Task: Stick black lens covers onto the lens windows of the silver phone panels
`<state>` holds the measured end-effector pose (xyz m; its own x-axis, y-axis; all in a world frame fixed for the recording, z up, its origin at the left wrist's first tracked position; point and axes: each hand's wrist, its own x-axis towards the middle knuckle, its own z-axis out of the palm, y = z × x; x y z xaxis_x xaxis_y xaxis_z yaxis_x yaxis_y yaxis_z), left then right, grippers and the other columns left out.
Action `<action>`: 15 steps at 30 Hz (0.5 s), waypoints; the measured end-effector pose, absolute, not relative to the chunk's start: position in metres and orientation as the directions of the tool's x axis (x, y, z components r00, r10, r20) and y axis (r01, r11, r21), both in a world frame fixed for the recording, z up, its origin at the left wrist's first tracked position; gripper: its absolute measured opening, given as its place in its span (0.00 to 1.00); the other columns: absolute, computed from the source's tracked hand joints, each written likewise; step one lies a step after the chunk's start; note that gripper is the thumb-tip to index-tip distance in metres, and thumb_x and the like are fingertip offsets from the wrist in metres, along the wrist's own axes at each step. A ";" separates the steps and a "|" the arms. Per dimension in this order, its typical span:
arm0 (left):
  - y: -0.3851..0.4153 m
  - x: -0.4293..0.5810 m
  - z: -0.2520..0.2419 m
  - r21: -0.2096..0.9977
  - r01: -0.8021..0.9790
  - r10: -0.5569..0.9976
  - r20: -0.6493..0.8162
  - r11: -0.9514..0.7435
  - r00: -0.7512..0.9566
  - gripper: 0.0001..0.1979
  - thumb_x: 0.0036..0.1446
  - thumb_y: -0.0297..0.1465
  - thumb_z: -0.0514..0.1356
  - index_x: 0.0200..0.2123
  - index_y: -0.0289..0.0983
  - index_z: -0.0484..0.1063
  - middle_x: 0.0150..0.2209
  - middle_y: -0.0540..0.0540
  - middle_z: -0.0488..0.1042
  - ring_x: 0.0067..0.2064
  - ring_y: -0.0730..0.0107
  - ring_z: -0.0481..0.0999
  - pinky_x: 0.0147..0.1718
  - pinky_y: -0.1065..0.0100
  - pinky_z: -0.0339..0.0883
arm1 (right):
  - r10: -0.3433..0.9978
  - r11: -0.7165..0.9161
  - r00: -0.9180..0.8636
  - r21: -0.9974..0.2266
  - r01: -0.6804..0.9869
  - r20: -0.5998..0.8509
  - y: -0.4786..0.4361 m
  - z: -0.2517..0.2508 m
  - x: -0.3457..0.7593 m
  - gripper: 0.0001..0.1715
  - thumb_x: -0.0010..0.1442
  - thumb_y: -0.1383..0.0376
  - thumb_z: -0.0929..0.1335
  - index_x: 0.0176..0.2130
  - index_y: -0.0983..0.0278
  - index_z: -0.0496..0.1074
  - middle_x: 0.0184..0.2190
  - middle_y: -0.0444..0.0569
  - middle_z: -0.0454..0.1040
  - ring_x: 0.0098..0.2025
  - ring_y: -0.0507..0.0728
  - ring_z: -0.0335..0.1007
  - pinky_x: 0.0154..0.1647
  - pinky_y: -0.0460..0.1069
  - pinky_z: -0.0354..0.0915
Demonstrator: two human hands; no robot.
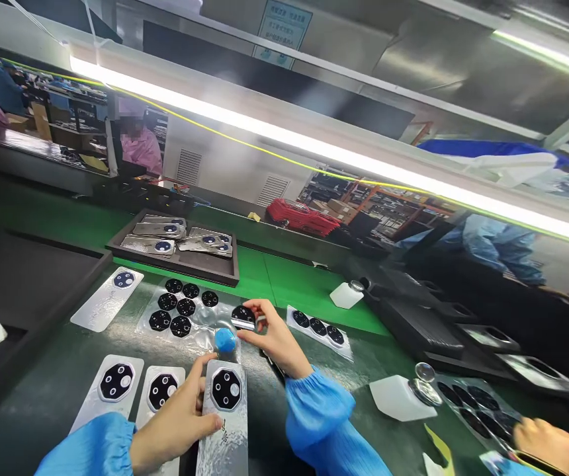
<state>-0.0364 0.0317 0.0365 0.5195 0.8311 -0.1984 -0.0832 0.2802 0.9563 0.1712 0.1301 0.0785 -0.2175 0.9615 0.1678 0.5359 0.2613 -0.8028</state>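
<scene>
My left hand rests on a silver phone back cover with a black octagonal camera ring, thumb and fingers gripping its left edge. My right hand pinches a small black octagonal camera lens piece between thumb and fingers, just above a blue round cap. Two more silver covers lie to the left. A clear film sheet with several black lens pieces lies behind them.
A dark tray holds several finished covers at the back. Another lens strip lies right of my right hand. White solvent bottles stand right. Another person's hand works at bottom right. A lone cover lies left.
</scene>
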 end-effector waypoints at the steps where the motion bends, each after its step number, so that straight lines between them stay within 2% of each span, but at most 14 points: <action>1: 0.032 -0.034 0.037 0.940 -0.127 0.827 -0.207 0.316 0.524 0.42 0.45 0.24 0.61 0.63 0.41 0.48 0.43 0.49 0.74 0.39 0.67 0.75 0.37 0.67 0.63 | 0.964 0.252 -0.208 -0.818 0.516 0.166 0.119 0.080 0.178 0.25 0.50 0.64 0.72 0.49 0.60 0.66 0.44 0.48 0.69 0.42 0.57 0.66 0.39 0.50 0.64; 4: 0.034 -0.029 0.039 0.915 -0.173 0.826 -0.232 0.365 0.514 0.28 0.45 0.25 0.59 0.53 0.38 0.61 0.43 0.48 0.76 0.41 0.66 0.76 0.41 0.66 0.63 | 0.973 0.215 -0.183 -0.858 0.466 0.144 0.091 0.070 0.191 0.24 0.51 0.61 0.72 0.47 0.61 0.67 0.43 0.48 0.71 0.38 0.57 0.65 0.37 0.50 0.63; 7: 0.035 -0.027 0.037 0.912 -0.158 0.839 -0.265 0.378 0.475 0.19 0.46 0.25 0.57 0.44 0.38 0.66 0.43 0.48 0.77 0.44 0.65 0.76 0.44 0.65 0.63 | 0.988 0.139 -0.116 -0.928 0.345 0.105 0.073 0.047 0.197 0.25 0.51 0.59 0.74 0.47 0.60 0.67 0.40 0.47 0.71 0.37 0.56 0.64 0.37 0.49 0.62; 10: 0.036 -0.024 0.031 0.909 -0.157 0.843 -0.279 0.386 0.459 0.16 0.45 0.25 0.56 0.41 0.38 0.68 0.43 0.48 0.77 0.43 0.64 0.76 0.43 0.66 0.64 | 0.995 0.082 -0.081 -0.970 0.230 0.065 0.065 0.025 0.199 0.26 0.51 0.57 0.75 0.48 0.60 0.69 0.40 0.47 0.70 0.38 0.56 0.63 0.39 0.50 0.62; 15: 0.035 -0.022 0.029 0.875 -0.198 0.832 -0.316 0.441 0.456 0.16 0.46 0.26 0.56 0.41 0.37 0.67 0.40 0.47 0.79 0.39 0.64 0.76 0.38 0.66 0.65 | 0.998 0.046 -0.039 -0.987 0.151 0.041 0.061 0.010 0.200 0.28 0.49 0.52 0.77 0.47 0.59 0.72 0.39 0.46 0.69 0.35 0.56 0.61 0.37 0.50 0.61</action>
